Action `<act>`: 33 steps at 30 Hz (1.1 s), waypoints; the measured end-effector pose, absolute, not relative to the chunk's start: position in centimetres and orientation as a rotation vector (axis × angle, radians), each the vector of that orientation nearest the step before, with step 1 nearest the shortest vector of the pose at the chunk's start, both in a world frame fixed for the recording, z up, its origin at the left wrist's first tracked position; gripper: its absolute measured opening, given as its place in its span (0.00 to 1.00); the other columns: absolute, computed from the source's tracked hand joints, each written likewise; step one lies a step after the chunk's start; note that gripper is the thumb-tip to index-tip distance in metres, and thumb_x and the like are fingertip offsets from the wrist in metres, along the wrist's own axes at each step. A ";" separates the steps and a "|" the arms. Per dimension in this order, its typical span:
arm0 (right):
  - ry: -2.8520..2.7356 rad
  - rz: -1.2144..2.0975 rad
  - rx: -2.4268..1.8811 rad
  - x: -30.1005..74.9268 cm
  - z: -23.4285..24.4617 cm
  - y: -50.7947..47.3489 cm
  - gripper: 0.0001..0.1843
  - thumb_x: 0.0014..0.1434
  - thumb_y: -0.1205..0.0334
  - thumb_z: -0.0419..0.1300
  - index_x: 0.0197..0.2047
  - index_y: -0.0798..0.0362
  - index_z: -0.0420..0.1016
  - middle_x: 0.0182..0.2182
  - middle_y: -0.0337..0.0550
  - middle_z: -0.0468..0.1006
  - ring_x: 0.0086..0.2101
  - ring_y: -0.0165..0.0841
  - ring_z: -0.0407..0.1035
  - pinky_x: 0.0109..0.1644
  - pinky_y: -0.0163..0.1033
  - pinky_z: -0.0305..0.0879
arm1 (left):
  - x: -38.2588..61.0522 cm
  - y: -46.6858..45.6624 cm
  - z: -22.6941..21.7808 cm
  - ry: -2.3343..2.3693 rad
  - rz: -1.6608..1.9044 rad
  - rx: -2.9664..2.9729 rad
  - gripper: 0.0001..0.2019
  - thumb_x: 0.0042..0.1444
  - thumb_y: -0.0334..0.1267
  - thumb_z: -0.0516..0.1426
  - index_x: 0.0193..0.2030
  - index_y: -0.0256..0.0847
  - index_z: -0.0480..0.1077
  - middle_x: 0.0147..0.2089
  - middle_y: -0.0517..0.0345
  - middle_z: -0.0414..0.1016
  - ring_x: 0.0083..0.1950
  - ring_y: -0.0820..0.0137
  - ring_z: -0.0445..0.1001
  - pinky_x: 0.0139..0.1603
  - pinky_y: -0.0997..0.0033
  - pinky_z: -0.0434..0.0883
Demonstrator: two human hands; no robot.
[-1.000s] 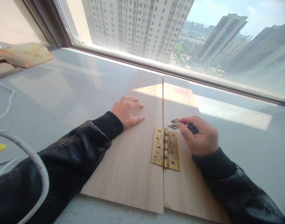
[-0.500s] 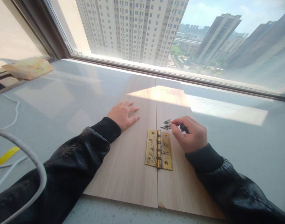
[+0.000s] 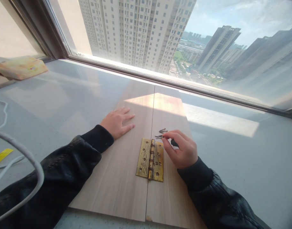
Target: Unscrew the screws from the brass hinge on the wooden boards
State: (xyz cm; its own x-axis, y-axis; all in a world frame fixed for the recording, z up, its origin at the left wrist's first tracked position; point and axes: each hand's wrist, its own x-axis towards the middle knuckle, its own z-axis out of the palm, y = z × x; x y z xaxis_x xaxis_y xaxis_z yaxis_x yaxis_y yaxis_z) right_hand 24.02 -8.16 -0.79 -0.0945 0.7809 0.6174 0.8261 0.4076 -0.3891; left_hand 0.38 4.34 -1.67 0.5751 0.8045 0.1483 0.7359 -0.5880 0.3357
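Observation:
Two pale wooden boards lie side by side on the grey sill, the left board (image 3: 117,178) and the right board (image 3: 171,197) meeting in a straight seam. A brass hinge (image 3: 150,159) lies open across that seam. My left hand (image 3: 116,122) rests flat on the left board with its fingers spread. My right hand (image 3: 181,149) is closed round a dark handle-like object and pinches at a small heap of screws (image 3: 161,133) lying just above the hinge on the right board.
A grey stone sill (image 3: 52,95) runs under a wide window (image 3: 160,41) with tower blocks outside. A yellow packet (image 3: 19,66) lies at the far left. White cables (image 3: 21,159) and a yellow tag (image 3: 1,156) sit at the left near edge.
The view has shifted, so boards and hinge sit lower and further left in the picture. Both hands keep their places; the right hand's fingers stay at the screws.

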 end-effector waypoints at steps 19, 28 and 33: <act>-1.805 0.015 -1.418 22.9 0.5 -6.3 0.05 0.55 0.64 0.59 0.33 0.52 0.76 0.29 0.43 0.79 0.29 0.33 0.72 0.32 0.40 0.69 | 0.6 4.2 -1.2 1.274 0.405 2.544 0.27 0.59 0.54 0.49 0.60 0.43 0.67 0.67 0.48 0.59 0.70 0.53 0.54 0.66 0.44 0.56; -1.758 -0.003 -1.424 22.7 0.6 -6.7 0.02 0.54 0.66 0.60 0.31 0.52 0.74 0.27 0.40 0.77 0.24 0.28 0.67 0.26 0.36 0.64 | 0.5 3.9 -1.1 1.274 0.418 2.552 0.25 0.59 0.51 0.50 0.58 0.42 0.68 0.66 0.49 0.62 0.68 0.54 0.56 0.66 0.41 0.54; -1.755 0.022 -1.447 22.6 0.5 -6.8 0.02 0.53 0.64 0.62 0.29 0.52 0.75 0.25 0.39 0.77 0.21 0.26 0.64 0.25 0.35 0.62 | 0.1 2.7 -0.4 1.263 0.358 2.608 0.25 0.59 0.50 0.50 0.58 0.39 0.68 0.65 0.47 0.64 0.67 0.51 0.58 0.65 0.37 0.54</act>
State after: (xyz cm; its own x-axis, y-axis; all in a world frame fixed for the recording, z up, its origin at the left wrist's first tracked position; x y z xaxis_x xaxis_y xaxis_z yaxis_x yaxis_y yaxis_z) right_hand 22.62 -6.83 0.51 0.0197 0.8158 0.5779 0.8011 0.3330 -0.4974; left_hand 0.09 2.67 -0.36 0.6007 0.7903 0.1209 0.7363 -0.6057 0.3017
